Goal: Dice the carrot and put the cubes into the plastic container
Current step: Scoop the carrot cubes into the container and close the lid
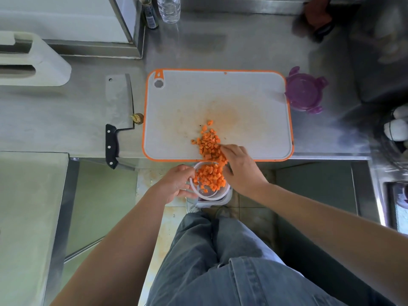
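The carrot cubes [208,141] lay piled on the near part of the cutting board [220,93], and more sat in the plastic container [217,199] held just below the board's near edge; the left hand [175,184] gripped the container's rim with curled fingers; the right hand [241,167], fingers fairly straight and holding nothing, touched the pile at that edge. A cleaver [119,107] lay flat just left of the board; a purple lid [305,91] sat just beside its far right corner.

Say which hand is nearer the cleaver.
Left. The left hand grips the plastic container, right of the cleaver; the right hand is farther right, at the carrot cubes.
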`<state>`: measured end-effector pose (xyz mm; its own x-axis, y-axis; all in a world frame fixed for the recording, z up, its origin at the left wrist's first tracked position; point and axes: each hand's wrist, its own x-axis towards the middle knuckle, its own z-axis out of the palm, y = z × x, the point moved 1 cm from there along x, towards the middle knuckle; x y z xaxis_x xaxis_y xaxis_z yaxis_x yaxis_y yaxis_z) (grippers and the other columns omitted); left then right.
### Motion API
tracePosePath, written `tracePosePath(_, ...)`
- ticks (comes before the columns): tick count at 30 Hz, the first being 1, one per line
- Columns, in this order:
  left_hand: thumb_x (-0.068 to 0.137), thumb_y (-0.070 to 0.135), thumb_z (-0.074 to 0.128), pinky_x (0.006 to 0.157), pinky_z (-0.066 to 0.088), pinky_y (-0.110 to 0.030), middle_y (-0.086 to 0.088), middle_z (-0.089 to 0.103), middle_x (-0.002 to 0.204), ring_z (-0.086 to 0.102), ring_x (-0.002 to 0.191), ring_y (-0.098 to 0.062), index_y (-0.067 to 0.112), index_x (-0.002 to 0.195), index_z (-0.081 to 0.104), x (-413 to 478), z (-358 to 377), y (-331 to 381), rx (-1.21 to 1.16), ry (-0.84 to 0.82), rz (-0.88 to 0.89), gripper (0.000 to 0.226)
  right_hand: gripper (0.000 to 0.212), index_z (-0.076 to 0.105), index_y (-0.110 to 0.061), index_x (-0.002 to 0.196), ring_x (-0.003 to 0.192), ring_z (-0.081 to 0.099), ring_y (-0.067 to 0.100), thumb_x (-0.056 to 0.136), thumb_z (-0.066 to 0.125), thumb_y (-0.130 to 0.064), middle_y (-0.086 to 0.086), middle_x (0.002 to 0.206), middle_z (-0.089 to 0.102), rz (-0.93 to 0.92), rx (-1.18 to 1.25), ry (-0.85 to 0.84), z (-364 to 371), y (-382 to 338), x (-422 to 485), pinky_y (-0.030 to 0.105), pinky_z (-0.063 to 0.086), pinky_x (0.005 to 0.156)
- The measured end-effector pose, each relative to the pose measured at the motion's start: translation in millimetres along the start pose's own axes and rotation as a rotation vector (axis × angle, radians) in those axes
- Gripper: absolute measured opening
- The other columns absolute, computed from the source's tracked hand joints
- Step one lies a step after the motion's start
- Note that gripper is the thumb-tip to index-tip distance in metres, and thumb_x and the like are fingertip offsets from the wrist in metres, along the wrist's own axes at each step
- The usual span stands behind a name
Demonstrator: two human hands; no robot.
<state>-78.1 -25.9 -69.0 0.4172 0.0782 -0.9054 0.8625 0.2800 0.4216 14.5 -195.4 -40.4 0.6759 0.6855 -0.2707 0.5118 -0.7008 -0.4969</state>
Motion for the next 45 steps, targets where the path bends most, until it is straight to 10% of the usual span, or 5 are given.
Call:
tracePosePath(20,0.092,0.008,0.048,0.068,0.061,-0.039,-0.015,0.063,0.106,0.068,0.091,-0.033,0.004,0.122,0.052,-10,5,-1,-0.052,-0.028,0.033,0.031,0.042,0.058,-0.007,0.125,0.115,0.05,0.024,0.086,0.05,0.004,0.008,0.123,0.055,-0.145,0.115,0.041,0,-1,-1,0.039,0.048,0.096)
tracePosePath(28,0.091,0.008,0.048,0.068,0.061,-0.04,-0.017,0.061,0.112,0.068,0.092,-0.034,0.006,0.123,0.053,-7,3,-1,-0.051,-0.026,0.026,0.033,0.06,0.032,-0.021,0.148,0.141,0.021,0.023,0.092,0.05,-0.019,0.001,0.157,0.023,-0.177,-0.175,-0.13,-8,-8,59,0.04,0.025,0.114)
tracePosePath(39,0.091,0.008,0.049,0.073,0.061,-0.044,-0.019,0.058,0.118,0.067,0.095,-0.036,0.005,0.118,0.054,-7,0,1,-0.02,-0.018,0.032,0.028,0.038,0.065,-0.016,0.117,0.116,0.052,0.025,0.083,0.054,-0.002,0.006,0.122,0.058,-0.444,-0.043,-0.063,-7,5,12,0.036,0.043,0.097)
tracePosePath(45,0.09,0.008,0.049,0.075,0.06,-0.047,-0.017,0.057,0.115,0.067,0.093,-0.035,0.004,0.117,0.055,-6,-1,1,-0.015,-0.004,0.025,0.028,0.055,0.044,-0.014,0.141,0.14,0.028,0.025,0.087,0.053,-0.007,0.006,0.152,0.033,-0.161,0.043,0.025,-14,13,63,0.043,0.032,0.112)
